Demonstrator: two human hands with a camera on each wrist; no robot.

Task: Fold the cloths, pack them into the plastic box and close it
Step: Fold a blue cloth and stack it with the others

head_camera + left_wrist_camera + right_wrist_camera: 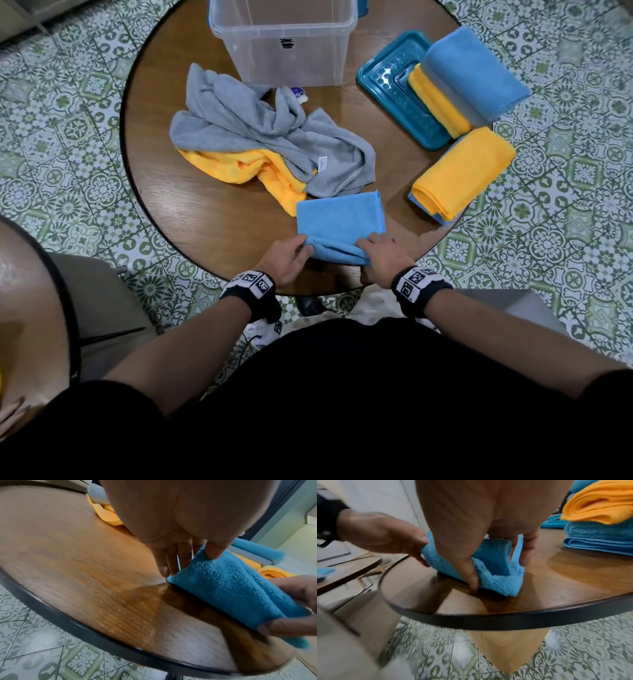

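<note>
- A round wooden table with a dark rim and glossy grained top stands on a green and white patterned tile floor
- A clear plastic box, rectangular and open, sits at the far side of the table with no cloths visible in it, so packing seems not yet begun
- A heap of unfolded cloths lies left of centre: a rumpled grey cloth over a crumpled yellow cloth, both soft terry, both yet to be folded
- The teal lid, a ribbed plastic rectangle, lies flat to the right of the box; a folded blue cloth and a folded yellow one rest partly on it
- Another folded yellow cloth sits on a folded blue one at the table's right edge
- The small blue cloth, fluffy microfibre, lies flat at the near edge, its near side lifted into a roll: this fold looks midway
- The left hand pinches the left end of that lifted edge, thumb over fingers
- The right hand pinches the right end, fingers curled round the cloth
- By this judgement roughly half the folding is done; packing and closing remain
</note>
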